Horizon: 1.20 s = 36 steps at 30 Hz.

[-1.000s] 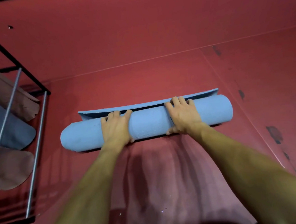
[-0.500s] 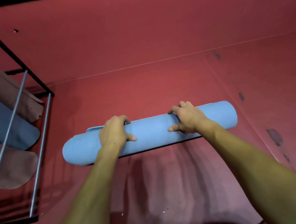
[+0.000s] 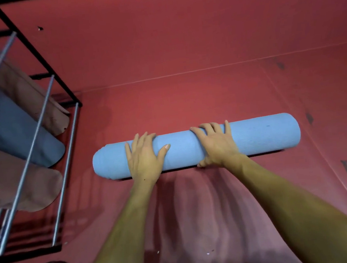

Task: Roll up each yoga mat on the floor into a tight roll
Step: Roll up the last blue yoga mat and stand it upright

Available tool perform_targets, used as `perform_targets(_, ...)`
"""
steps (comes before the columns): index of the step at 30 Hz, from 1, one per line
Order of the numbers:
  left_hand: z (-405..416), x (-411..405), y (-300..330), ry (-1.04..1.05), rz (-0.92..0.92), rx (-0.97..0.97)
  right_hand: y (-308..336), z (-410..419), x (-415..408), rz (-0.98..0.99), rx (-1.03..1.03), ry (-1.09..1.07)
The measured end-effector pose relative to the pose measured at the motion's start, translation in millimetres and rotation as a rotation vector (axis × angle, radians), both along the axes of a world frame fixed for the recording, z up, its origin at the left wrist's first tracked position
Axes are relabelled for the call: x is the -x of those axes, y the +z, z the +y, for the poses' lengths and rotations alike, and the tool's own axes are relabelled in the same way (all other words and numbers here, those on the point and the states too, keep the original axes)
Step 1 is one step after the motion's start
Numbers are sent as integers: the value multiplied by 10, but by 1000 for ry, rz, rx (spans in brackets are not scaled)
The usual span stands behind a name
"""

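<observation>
Lying across the red rubbery floor [image 3: 180, 45] beside the black metal rack [image 3: 40, 74] of stored rolled mats, the light-blue foam yoga mat [image 3: 254, 135] looks fully rolled with no flat tail showing, the left hand [image 3: 144, 158] and right hand [image 3: 217, 146] pressing flat-fingered on top, grasping nothing.

Location type: exercise or yoga studio. Indicators: continuous red padded floor [image 3: 180, 45] with visible seams; black metal storage rack [image 3: 39, 66] at left holding several rolled mats [image 3: 7, 127] in blue and tan, laid side by side.
</observation>
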<state>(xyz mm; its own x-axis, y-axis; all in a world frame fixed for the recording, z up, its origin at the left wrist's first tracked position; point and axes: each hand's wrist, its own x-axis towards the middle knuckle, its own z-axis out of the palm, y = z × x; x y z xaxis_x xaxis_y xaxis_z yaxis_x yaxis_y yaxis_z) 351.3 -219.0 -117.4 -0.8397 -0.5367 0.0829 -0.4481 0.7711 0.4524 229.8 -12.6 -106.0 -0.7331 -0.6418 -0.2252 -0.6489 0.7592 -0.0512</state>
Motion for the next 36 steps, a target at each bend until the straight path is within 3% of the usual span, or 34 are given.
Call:
perform_targets(5,-54,-180,30,509,66,-75,27,13,82,-28,37,7)
perform_targets(8,-330,-264,68,737,102,-295,11,39,36,-4,66,6)
perform_targets(11,-481,-338,148,808,245,-544,24,100,13,26,100,6)
perform_targets(15,-557,-159,471,850,571,-662,220,202,62,76,246,-65)
perform_targets(20,-656,270,1469,502,859,-814,715,258,77,115,508,-192)
perform_targets(27,-225,437,3193,55,921,-412,1576,225,-159,-90,794,-307)
perform_targets(30,114,325,3805,-100,900,-278,2484,315,-196,-203,970,-250)
perform_targets(33,419,142,4269,-253,901,-198,3666,488,-252,-84,1119,-96)
perform_targets(36,645,-84,4696,-429,880,-118,4626,660,-498,51,1047,166)
